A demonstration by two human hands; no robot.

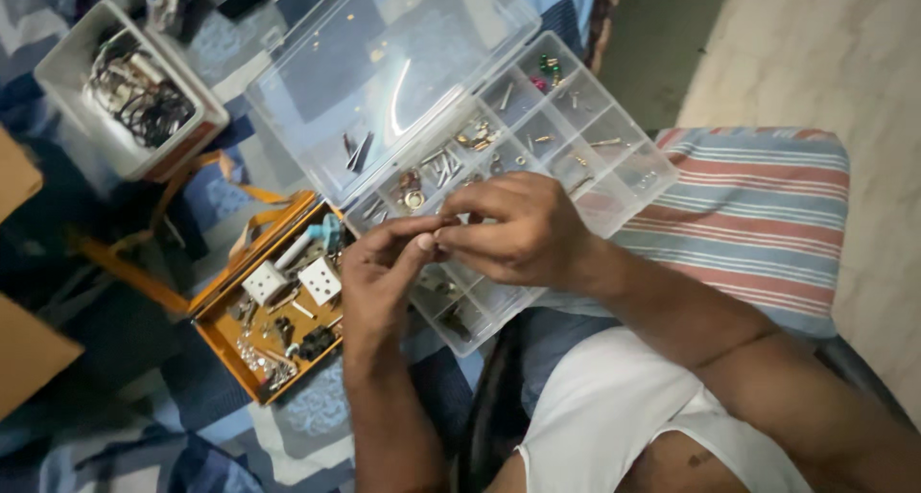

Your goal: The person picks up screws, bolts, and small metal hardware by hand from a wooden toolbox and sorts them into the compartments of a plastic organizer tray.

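A tiny part, too small to identify, is pinched between the fingertips of both hands, which meet above the near edge of a clear plastic organiser box. The left hand comes from below, the right hand from the right, both closed in a fine pinch. The box's compartments hold small metal screws and fittings; its lid lies open. Left of it on the patterned bed: an orange tray with white plugs, and a white tub of cables.

Containers on the bed, no labels or screens

Clear plastic compartment organiser lies open; left of it an orange open tin, and further up-left of the organiser a white rectangular tub.
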